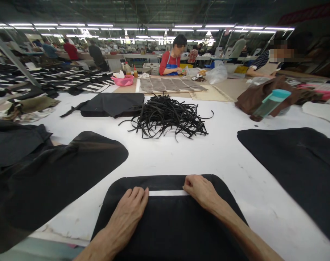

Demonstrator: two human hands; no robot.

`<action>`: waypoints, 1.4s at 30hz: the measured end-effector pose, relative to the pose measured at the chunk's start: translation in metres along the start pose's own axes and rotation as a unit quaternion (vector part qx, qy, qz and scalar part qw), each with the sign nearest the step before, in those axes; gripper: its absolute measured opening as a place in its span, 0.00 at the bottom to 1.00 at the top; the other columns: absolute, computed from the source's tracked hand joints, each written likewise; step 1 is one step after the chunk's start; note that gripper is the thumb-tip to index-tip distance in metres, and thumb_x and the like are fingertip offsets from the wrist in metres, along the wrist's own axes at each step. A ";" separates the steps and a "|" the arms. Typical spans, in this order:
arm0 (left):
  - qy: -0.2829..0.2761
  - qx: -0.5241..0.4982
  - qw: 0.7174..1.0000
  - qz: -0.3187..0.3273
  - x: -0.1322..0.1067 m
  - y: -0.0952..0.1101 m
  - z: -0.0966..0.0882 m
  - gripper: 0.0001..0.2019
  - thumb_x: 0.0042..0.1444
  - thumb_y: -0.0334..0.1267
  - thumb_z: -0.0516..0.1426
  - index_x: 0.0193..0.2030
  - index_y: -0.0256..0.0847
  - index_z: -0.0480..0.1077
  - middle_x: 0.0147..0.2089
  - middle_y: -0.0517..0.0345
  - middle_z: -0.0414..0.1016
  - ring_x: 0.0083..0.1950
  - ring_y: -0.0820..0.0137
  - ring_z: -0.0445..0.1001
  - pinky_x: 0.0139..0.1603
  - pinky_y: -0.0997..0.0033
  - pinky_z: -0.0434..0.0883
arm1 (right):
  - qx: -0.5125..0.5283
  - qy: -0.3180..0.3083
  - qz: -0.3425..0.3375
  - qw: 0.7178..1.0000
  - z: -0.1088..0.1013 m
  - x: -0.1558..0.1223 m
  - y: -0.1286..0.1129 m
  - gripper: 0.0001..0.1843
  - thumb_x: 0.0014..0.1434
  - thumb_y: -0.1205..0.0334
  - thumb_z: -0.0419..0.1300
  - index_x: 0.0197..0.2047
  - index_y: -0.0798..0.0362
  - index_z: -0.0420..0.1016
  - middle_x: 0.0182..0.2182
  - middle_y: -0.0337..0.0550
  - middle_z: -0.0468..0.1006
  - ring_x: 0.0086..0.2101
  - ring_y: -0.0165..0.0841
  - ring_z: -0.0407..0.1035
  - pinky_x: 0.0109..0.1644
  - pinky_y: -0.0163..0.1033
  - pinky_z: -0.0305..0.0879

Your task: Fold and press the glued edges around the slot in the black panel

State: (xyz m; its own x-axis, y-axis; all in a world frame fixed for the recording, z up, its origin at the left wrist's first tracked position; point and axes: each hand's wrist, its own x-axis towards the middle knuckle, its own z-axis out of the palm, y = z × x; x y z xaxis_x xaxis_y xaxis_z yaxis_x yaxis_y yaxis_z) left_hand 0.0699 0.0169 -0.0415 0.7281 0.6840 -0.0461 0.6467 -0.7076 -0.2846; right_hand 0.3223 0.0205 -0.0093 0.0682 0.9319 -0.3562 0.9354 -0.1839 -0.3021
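A black sheet-material panel (pixel 181 228) with rounded corners lies flat in front of me. Near its far edge runs a narrow white band (pixel 169 193); whether this is a slot showing the table or a strip on top, I cannot tell. My left hand (pixel 129 208) rests at the band's left end, fingers bent and pressed together on the panel. At the right end, my right hand (pixel 200 188) is closed, its curled fingers gripping the panel beside the band. The fingertips of both hands are partly hidden.
Beyond the panel lies a tangled heap of thin black strips (pixel 170 116), beside a stack of black pieces (pixel 112 104). Larger black sheets lie left (pixel 58 174) and right (pixel 295 156) on the white table (pixel 159 156). A green-lidded bottle (pixel 275 101) leans back right. Co-workers sit across.
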 end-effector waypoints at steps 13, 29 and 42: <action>0.052 -0.045 0.992 -0.104 0.020 0.011 -0.028 0.23 0.48 0.17 0.46 0.50 0.30 0.67 0.52 0.42 0.68 0.51 0.58 0.66 0.53 0.57 0.64 | 0.001 0.028 -0.002 1.000 0.012 0.003 -0.008 0.07 0.51 0.67 0.53 0.27 0.53 0.73 0.30 0.43 0.77 0.33 0.35 0.70 0.32 0.36 0.53; 0.046 -0.113 0.993 0.005 0.045 0.053 -0.003 0.25 0.48 0.16 0.45 0.54 0.30 0.61 0.48 0.48 0.67 0.47 0.62 0.66 0.49 0.60 0.68 | 0.085 0.026 -0.161 0.983 0.008 0.002 0.026 0.08 0.52 0.68 0.56 0.37 0.50 0.66 0.32 0.34 0.70 0.33 0.28 0.63 0.37 0.31 0.55; 0.058 -0.055 0.997 0.006 0.046 0.056 -0.004 0.27 0.46 0.16 0.46 0.54 0.30 0.63 0.48 0.48 0.69 0.47 0.62 0.67 0.50 0.63 0.69 | 0.068 0.066 -0.163 0.982 0.004 -0.005 0.064 0.04 0.56 0.69 0.54 0.31 0.51 0.65 0.31 0.35 0.68 0.33 0.29 0.63 0.38 0.33 0.55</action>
State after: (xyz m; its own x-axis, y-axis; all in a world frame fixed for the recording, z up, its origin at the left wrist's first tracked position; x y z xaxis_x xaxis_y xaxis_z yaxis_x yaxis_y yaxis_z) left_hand 0.1402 0.0079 -0.0555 0.7531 0.6548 0.0637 0.6542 -0.7350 -0.1785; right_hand 0.3806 0.0024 -0.0300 -0.1744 0.9790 -0.1053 0.8605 0.0996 -0.4996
